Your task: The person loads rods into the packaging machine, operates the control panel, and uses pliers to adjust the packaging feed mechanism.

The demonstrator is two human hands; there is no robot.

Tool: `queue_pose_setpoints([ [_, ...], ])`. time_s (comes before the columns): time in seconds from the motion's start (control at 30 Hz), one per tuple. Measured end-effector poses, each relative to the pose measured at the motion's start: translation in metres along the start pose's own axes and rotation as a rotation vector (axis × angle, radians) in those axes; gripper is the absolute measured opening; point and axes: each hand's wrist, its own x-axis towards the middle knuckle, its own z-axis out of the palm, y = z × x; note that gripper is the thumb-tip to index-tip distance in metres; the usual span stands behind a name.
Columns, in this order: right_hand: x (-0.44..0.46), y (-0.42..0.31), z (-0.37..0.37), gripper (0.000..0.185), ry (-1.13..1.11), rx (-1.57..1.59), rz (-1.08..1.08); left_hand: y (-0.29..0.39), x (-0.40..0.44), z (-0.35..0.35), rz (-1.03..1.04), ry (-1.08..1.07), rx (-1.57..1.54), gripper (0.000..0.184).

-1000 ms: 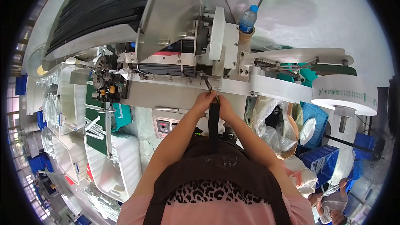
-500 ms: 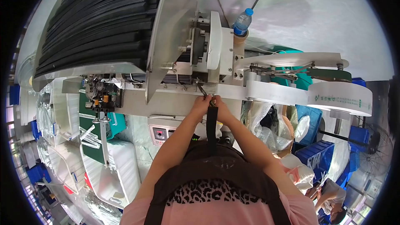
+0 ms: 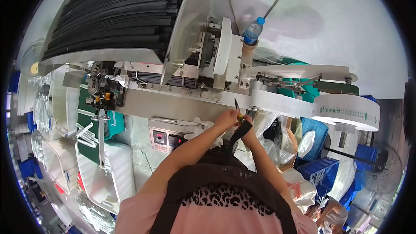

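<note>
Both of my hands are together in front of the machine's white film band [image 3: 277,104]. Between them stands a small pointed tool [image 3: 236,105] with a dark tip and a yellow-and-black handle, its tip facing the band. My left hand [image 3: 227,120] is closed with its fingertips at the tool. My right hand [image 3: 248,129] is closed around the handle's lower part, partly covered by a black strap [image 3: 239,134] that runs down to my apron. The kind of tool is too small to tell.
A large white film roll [image 3: 346,112] sits on the right. Black strips [image 3: 117,21] fill the metal hopper at upper left. A water bottle [image 3: 254,31] stands behind the machine. Below are a control box [image 3: 167,136], white gloves [image 3: 199,125] and blue crates [image 3: 318,173].
My hands have moved right and slightly down, away from the machine's metal block, with the tool and strap. The view has shifted, and white gloves now show on the control box.
</note>
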Motion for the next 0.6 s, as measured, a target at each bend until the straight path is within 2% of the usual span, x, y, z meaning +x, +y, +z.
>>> queue_pose_setpoints([
  [0.07, -0.006, 0.015, 0.006, 0.037, -0.012, 0.073, 0.033, -0.020, -0.003, -0.016, -0.277, 0.023, -0.716, 0.028],
  [0.13, -0.011, 0.011, 0.019, 0.034, 0.006, 0.072, 0.001, -0.045, 0.001, -0.036, -0.190, 0.238, -1.028, 0.024],
  [0.17, -0.010, 0.009, 0.027, 0.033, 0.037, -0.098, -0.190, -0.055, 0.001, -0.047, -0.199, 0.240, -1.012, 0.024],
  [0.2, -0.007, 0.007, 0.033, 0.033, 0.068, -0.273, -0.383, -0.059, 0.002, -0.059, -0.193, 0.234, -1.128, 0.020],
  [0.23, -0.006, -0.007, 0.043, 0.031, 0.053, -0.022, -0.152, -0.059, 0.002, -0.066, -0.185, 0.226, -1.246, 0.017],
  [0.33, 0.008, -0.015, 0.061, 0.029, -0.136, 0.197, 0.164, -0.051, 0.002, -0.076, -0.292, 0.307, -1.315, 0.015],
  [0.47, 0.011, -0.037, 0.049, 0.030, -0.274, 0.180, 0.305, -0.038, 0.010, -0.085, -0.380, 0.313, -1.359, 0.014],
  [0.53, 0.009, -0.042, 0.048, 0.027, -0.278, 0.581, 0.287, -0.032, 0.018, -0.089, -0.350, 0.354, -1.341, 0.012],
  [0.6, 0.011, -0.046, 0.050, 0.026, -0.258, 0.584, 0.300, -0.027, 0.025, -0.093, -0.393, 0.334, -1.320, 0.011],
])
